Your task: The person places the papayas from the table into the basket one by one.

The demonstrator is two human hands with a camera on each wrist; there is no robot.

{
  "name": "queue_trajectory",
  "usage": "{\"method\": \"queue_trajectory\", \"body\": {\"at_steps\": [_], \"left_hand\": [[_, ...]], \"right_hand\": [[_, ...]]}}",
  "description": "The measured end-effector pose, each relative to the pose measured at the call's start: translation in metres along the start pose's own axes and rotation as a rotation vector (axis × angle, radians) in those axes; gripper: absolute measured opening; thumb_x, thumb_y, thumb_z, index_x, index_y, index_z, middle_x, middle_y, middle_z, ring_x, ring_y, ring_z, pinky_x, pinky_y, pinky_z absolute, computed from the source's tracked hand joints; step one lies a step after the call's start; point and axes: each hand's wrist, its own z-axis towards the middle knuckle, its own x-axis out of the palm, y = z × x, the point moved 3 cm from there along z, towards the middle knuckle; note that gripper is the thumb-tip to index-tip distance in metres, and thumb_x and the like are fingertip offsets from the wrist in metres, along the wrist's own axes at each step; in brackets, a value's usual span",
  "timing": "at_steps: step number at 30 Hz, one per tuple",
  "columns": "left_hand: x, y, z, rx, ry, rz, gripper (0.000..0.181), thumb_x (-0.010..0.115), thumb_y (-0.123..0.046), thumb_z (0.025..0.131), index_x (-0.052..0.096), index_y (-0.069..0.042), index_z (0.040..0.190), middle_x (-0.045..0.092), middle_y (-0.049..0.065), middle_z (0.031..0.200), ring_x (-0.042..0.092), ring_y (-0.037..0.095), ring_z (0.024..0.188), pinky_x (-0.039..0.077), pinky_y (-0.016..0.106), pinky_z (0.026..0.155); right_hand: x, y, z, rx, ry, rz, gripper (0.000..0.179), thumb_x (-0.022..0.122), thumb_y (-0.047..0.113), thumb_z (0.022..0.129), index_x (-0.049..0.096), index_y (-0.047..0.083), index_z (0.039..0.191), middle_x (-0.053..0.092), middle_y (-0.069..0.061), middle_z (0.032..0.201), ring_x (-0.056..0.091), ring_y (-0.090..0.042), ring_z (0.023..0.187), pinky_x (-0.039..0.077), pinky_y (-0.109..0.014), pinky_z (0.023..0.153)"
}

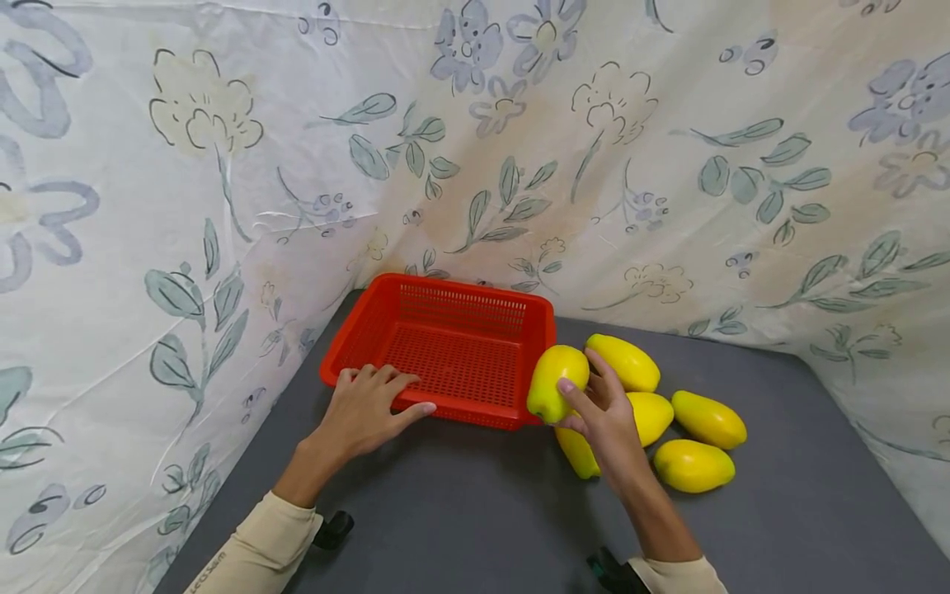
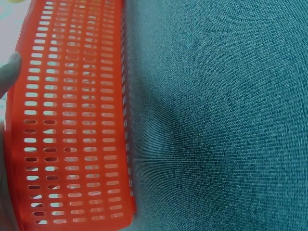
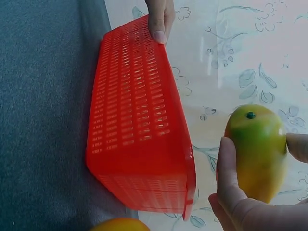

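Observation:
My right hand (image 1: pixel 612 421) holds a yellow mango (image 1: pixel 557 379) between thumb and fingers, raised beside the right end of a red plastic basket (image 1: pixel 438 404). In the right wrist view the green-tinged stem end of that mango (image 3: pixel 255 154) shows, with thumb and fingers on opposite sides. My left hand (image 1: pixel 371 412) rests on the basket's near left rim, its fingers over the edge and the thumb stretched along it. Seen from the left wrist, the slotted basket wall (image 2: pixel 72 120) stands right by this hand. The basket's perforated floor shows bare.
Several more mangoes lie on the dark grey table (image 1: pixel 475 511) right of the basket, among them one at the back (image 1: pixel 627 363) and one near the front (image 1: pixel 693 466). Floral cloth (image 1: pixel 482 148) hangs behind the table and along its left side.

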Motion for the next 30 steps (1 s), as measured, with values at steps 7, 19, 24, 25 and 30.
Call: {"method": "queue_trajectory", "body": {"at_steps": [7,19,24,25,30], "left_hand": [[0.002,-0.001,-0.002,-0.003,0.01,0.007,0.066,0.06,-0.069,0.096,0.07,-0.018,0.138,0.068,0.01,0.129,0.061,0.032,0.109,0.039,0.056,0.094],[0.002,0.0,-0.002,-0.004,0.007,0.016,0.067,0.06,-0.069,0.096,0.07,-0.018,0.138,0.068,0.011,0.131,0.06,0.034,0.113,0.039,0.057,0.094],[0.002,0.001,-0.002,-0.001,-0.004,0.011,0.067,0.06,-0.069,0.096,0.071,-0.018,0.137,0.068,0.01,0.131,0.06,0.034,0.112,0.039,0.057,0.094],[0.002,0.002,-0.002,0.0,-0.004,0.01,0.067,0.06,-0.07,0.096,0.071,-0.018,0.137,0.068,0.01,0.131,0.06,0.034,0.112,0.038,0.057,0.094],[0.001,0.002,-0.002,0.004,-0.007,0.003,0.067,0.06,-0.069,0.096,0.071,-0.018,0.137,0.068,0.01,0.13,0.06,0.033,0.111,0.038,0.057,0.094]], "right_hand": [[0.003,-0.004,0.0,-0.013,-0.02,0.068,0.086,0.066,0.021,0.106,0.01,0.023,0.171,0.028,-0.011,0.168,0.041,-0.037,0.152,0.061,-0.044,0.093],[-0.005,-0.01,-0.008,-0.024,-0.025,0.039,0.074,0.066,0.02,0.106,0.024,0.018,0.167,0.035,-0.009,0.165,0.042,-0.035,0.151,0.061,-0.041,0.093],[-0.01,-0.012,-0.01,-0.018,-0.037,0.022,0.071,0.065,0.022,0.107,0.027,0.019,0.166,0.037,-0.008,0.164,0.045,-0.031,0.148,0.06,-0.043,0.094],[-0.012,-0.013,-0.01,-0.017,-0.038,0.02,0.071,0.065,0.022,0.107,0.027,0.019,0.166,0.037,-0.008,0.164,0.046,-0.03,0.148,0.06,-0.044,0.094],[-0.017,-0.015,-0.012,-0.018,-0.049,0.012,0.069,0.065,0.023,0.107,0.028,0.018,0.165,0.038,-0.008,0.163,0.052,-0.022,0.142,0.06,-0.043,0.094]]}}
